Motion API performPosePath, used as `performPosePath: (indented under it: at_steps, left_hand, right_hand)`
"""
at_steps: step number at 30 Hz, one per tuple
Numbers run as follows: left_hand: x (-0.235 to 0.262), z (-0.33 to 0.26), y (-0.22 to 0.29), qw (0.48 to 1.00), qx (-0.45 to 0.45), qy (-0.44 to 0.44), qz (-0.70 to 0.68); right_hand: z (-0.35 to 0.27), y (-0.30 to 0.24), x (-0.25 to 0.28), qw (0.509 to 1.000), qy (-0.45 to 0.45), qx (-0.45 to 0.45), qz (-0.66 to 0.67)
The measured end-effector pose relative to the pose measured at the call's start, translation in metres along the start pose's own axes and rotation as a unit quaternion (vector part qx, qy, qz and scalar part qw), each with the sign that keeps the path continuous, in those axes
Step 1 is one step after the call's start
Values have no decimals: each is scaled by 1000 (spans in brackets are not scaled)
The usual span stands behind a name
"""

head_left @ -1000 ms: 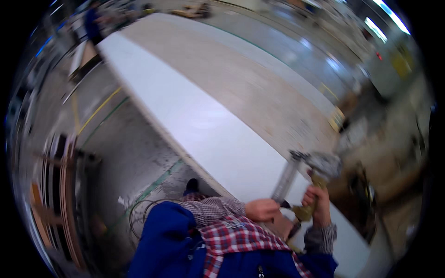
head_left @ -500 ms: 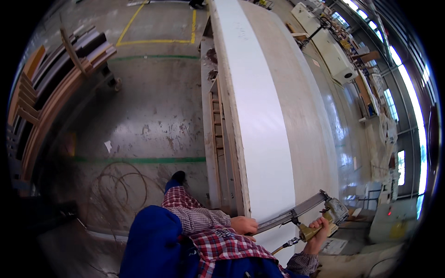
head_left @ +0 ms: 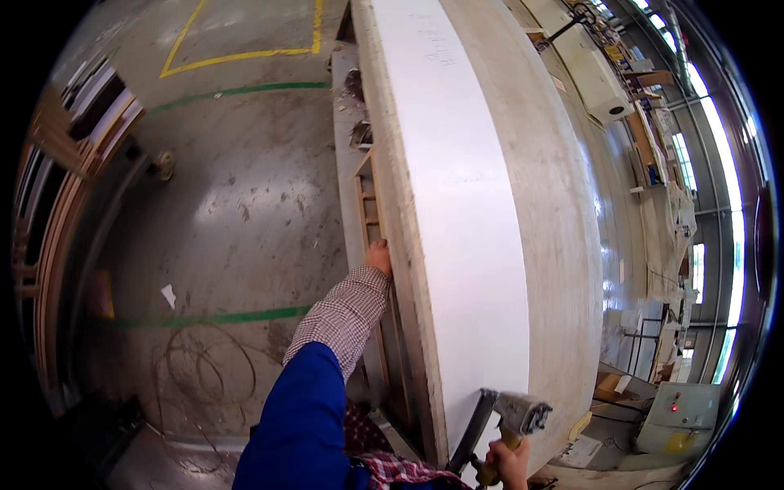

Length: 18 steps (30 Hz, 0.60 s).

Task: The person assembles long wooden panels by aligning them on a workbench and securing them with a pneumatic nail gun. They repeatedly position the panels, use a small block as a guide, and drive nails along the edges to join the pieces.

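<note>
Apparently metal nailer [head_left: 520,412] in right hand [head_left: 511,464]

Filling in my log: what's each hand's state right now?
Left hand: beside the wooden frame; open or closed can't be told.
Right hand: closed, holding the nail gun.

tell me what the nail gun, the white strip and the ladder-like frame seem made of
Nail gun: most likely metal, its grey head mottled and dully shiny. White strip: smooth with a faint sheen, perhaps laminate or coated board; I can't tell which. Ladder-like frame: probably unpainted wood, judging by its matte tan rails and rungs.
</note>
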<state>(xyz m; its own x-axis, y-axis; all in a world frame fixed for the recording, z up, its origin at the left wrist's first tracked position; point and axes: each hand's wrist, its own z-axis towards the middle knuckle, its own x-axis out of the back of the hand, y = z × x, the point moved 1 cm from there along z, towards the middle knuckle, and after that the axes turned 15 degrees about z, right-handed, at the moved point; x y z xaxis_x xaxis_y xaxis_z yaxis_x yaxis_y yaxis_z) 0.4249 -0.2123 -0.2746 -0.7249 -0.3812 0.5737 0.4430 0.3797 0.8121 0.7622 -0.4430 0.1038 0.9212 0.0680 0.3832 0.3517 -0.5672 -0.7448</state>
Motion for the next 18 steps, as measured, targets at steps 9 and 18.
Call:
performPosePath:
  at_steps: [9,18]
  left_hand:
    - [-18,104,-16,981,123,-83,124]
    - [-32,107,-5,974,151,-104,130]
  right_hand:
    - [-2,-25,-18,996,23,-77,50]
    - [5,-21,-6,993,22,-91,75]
